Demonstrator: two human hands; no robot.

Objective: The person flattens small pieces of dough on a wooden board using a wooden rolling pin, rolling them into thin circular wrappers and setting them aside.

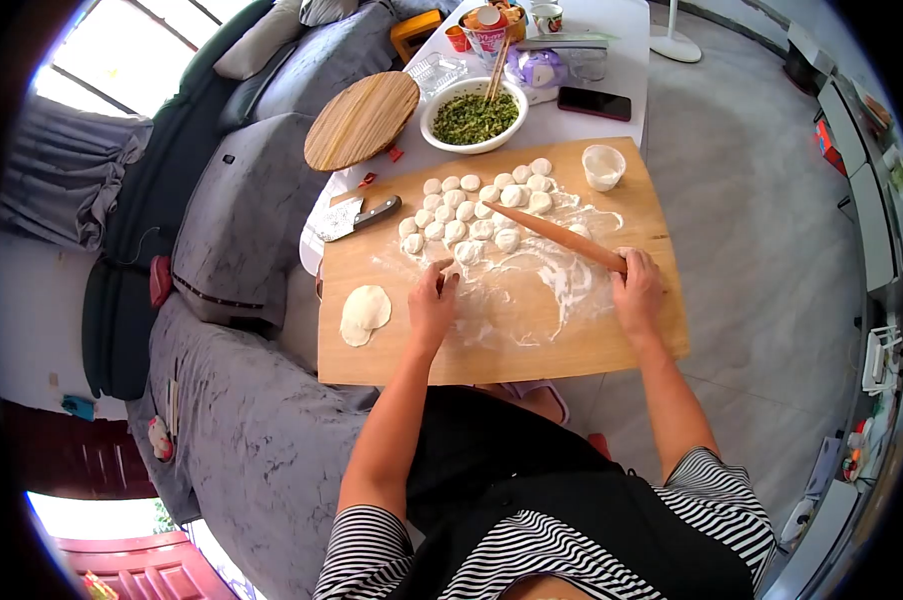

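My right hand [639,287] is wrapped round the thick end of a wooden rolling pin [557,234]. The pin slants up to the left, its thin tip over several floured dough pieces [455,231]. My left hand [434,300] is just below those pieces, thumb and forefinger apart, with nothing visible between them. Close to its fingertips is one dough piece [469,252]. Left of that hand, a few flat round dough wrappers [367,312] overlap on the wooden board [532,362]. White flour is smeared across the board's middle.
A cleaver [347,217] lies at the board's left edge; a clear cup [604,167] stands at its back right corner. Behind are a bowl of chopped green filling [475,117] with chopsticks, a round woven lid [363,120] and a phone [594,103]. A grey sofa [252,400] stands left.
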